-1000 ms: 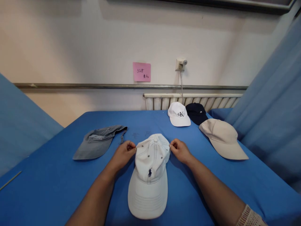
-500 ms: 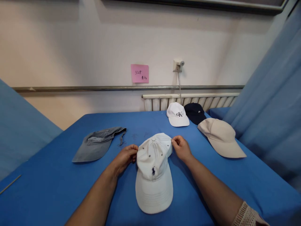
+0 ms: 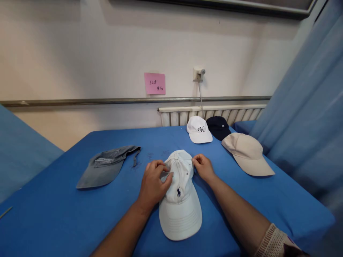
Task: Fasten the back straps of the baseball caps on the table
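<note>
A white baseball cap (image 3: 182, 214) with a dark polo-player emblem lies in front of me, its brim toward me. My right hand (image 3: 203, 167) pinches the right rear edge of the crown between thumb and fingers. Over the left side of the crown is my left hand (image 3: 154, 182), fingers bent and thumb apart from them, the tips at the fabric. The hand hides part of that side, and the crown looks narrowed there.
A grey cap (image 3: 104, 167) with a loose strap lies left on the blue-covered table (image 3: 61, 217). Back right are a white cap with letters (image 3: 198, 130), a navy cap (image 3: 218, 126) and a beige cap (image 3: 248, 153). Blue curtains (image 3: 302, 100) hang at the sides. A stick (image 3: 5, 212) lies far left.
My left hand has moved from the cap's left edge up over its crown, fingers spreading apart. The crown's left side has come inward. My right hand keeps its pinch; the view has shifted slightly.
</note>
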Demonstrator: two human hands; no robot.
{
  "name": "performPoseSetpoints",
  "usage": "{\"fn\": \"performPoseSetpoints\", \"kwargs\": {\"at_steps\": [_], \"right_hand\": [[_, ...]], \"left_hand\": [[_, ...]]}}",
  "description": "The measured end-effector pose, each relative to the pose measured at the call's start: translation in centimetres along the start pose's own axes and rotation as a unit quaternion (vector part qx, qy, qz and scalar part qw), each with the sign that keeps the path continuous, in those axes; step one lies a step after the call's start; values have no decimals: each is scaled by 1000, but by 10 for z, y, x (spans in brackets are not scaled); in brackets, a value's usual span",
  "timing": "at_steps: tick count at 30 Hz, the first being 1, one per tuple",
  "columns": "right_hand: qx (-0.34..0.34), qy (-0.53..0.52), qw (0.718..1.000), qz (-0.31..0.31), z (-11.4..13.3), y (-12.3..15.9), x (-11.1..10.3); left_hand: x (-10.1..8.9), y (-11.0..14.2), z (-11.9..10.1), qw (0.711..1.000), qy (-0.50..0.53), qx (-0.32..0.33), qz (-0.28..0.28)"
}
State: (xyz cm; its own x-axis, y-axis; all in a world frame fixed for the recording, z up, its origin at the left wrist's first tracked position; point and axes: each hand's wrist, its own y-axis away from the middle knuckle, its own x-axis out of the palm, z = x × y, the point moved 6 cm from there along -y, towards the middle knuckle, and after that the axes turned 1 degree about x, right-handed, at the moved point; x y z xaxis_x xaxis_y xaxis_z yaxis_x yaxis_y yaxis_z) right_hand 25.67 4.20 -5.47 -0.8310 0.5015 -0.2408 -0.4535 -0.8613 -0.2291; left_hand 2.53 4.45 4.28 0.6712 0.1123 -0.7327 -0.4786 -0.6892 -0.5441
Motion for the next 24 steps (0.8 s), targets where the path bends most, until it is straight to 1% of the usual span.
{"fn": "performPoseSetpoints", "kwargs": {"at_steps": [2, 5, 7, 9, 12, 14, 16, 20, 22, 24], "right_hand": [[3, 0, 1000, -4, 0, -1, -1], [6, -3, 1000, -11, 0, -1, -2], [6, -6, 1000, -12, 1, -2, -1], [5, -11, 1000, -9, 1, -1, 0], [-1, -14, 1000, -4, 1, -1, 1], [-2, -10, 1000, -2, 0, -1, 1], [-1, -7, 1000, 1, -2, -2, 1], [-8, -1, 1000, 13, -6, -5, 3], [-18, 11, 1000, 19, -4, -5, 4], [-28, 24, 999, 20, 1, -4, 2]], "left_hand": [[1, 0, -2, 1000, -2, 16, -2], [-5, -1, -2, 999, 5, 33, -35], [-8, -1, -1, 999, 1, 32, -43], [-6, -1, -1, 999, -13, 21, -25], [3, -1, 0, 1000, -23, 5, 17], [6, -1, -1, 1000, -14, 8, 26], [4, -1, -2, 1000, -8, 19, 6], [-10, 1, -3, 996, -17, 45, -73], [-14, 1, -2, 994, -21, 49, -91], [-15, 1, 0, 994, -23, 46, -93]]}}
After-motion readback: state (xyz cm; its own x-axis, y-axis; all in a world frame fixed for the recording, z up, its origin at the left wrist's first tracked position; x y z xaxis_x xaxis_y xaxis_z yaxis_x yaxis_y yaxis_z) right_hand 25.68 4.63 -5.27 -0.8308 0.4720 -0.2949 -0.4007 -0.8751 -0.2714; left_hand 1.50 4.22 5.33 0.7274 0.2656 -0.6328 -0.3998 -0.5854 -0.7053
